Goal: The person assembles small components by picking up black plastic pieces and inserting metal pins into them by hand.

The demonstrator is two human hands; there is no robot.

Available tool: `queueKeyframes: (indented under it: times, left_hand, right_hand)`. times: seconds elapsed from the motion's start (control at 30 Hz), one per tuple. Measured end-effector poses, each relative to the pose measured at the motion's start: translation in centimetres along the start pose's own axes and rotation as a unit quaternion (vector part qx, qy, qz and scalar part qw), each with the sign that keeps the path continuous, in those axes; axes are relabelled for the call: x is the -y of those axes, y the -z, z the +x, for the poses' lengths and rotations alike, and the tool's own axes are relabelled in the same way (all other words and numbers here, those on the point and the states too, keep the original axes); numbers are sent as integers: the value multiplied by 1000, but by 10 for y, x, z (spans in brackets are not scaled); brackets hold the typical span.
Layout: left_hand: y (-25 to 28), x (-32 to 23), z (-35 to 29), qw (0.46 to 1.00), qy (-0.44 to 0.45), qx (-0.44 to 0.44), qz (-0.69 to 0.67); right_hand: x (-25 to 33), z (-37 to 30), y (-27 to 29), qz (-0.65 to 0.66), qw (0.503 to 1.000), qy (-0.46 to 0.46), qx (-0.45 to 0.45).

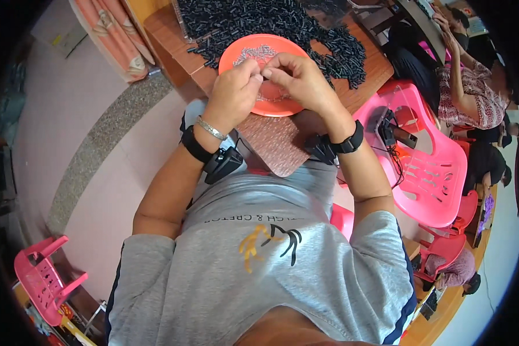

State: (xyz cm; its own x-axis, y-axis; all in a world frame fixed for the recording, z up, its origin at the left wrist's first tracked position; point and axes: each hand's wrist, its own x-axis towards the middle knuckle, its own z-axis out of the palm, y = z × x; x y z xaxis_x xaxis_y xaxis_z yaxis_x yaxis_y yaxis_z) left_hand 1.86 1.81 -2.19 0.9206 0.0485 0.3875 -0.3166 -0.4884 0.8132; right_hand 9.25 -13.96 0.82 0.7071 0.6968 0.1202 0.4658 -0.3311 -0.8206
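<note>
Over a round orange plate [230, 51] my two hands meet, fingertips close together. My left hand [234, 92] is closed, thumb against the fingers. In a pinch, my right hand [299, 79] comes in from the other side. Between the fingertips is a small dark piece, mostly hidden, too little of it showing to name. Small silvery metal parts [259, 52] lie in the plate, and some rest near its lower side. Just behind the plate spreads a heap of short black cylindrical pieces [242, 20].
The brown wooden table [378, 63] carries the heap and plate. A pink plastic chair [438, 173] with a black device and cables stands at my right. Other people [473, 95] sit further right. Another pink chair [43, 277] is at lower left; a patterned curtain [112, 34] hangs upper left.
</note>
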Motion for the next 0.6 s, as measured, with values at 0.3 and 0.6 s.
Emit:
queueKeyframes:
  times: [0.3,0.6]
  left_hand:
    - [-6,-1,12,981,99,-24,-163]
    - [-5,-50,54,924,53,-66,-374]
  right_hand:
    - [2,-9,23,328,935,-66,-116]
    - [31,16,35,412,907,26,-86]
